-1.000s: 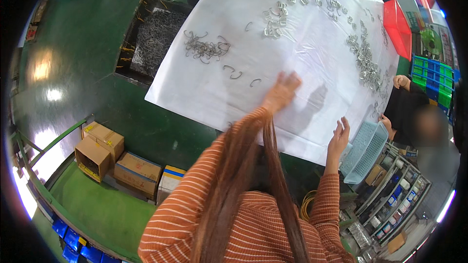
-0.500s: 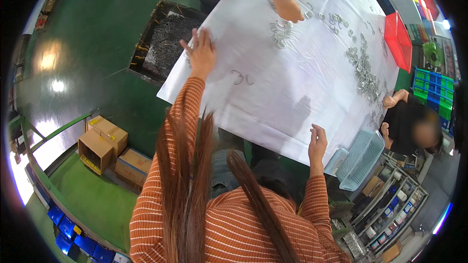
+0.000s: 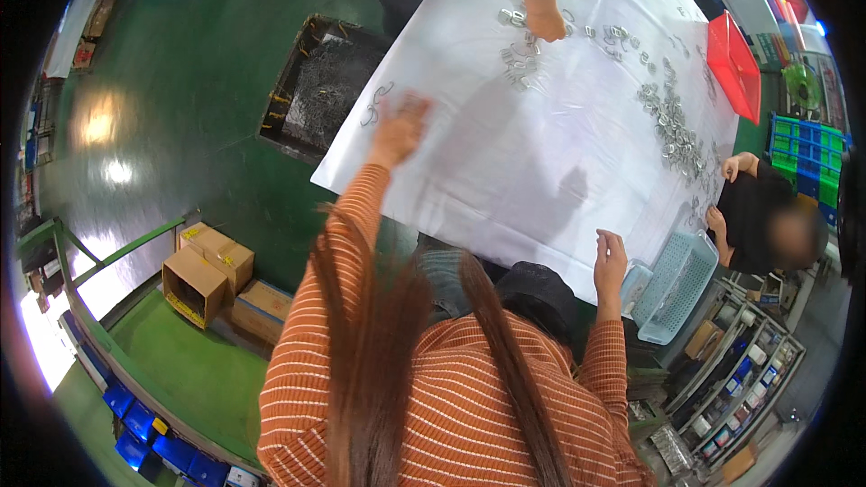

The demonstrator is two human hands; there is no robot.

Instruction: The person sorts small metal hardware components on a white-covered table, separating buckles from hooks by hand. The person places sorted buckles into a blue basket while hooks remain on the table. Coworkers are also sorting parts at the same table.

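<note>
My left hand (image 3: 401,131) hovers at or just above the left part of the white-covered table (image 3: 433,176). Motion smears its fingers, so their pose and anything in them do not show. Beside it, near the left table edge, lie a few thin curved metal hooks (image 3: 373,105). My right hand (image 3: 611,263) is held up at the table's near right edge, its fingers stretched out with nothing in them. It is close to a small light-blue basket (image 3: 635,287).
Across the table a person's hand (image 3: 546,25) reaches among metal pieces (image 3: 520,68). A larger pile (image 3: 672,131) lies at right, near a red bin (image 3: 734,68), a light-blue basket (image 3: 677,293) and another person (image 3: 767,230). A black tray (image 3: 280,113) of metal pieces stands left.
My left hand has drawn back from the left table edge, toward me and rightward. The loose hooks seen right of it before no longer show there. My right hand stays raised.
</note>
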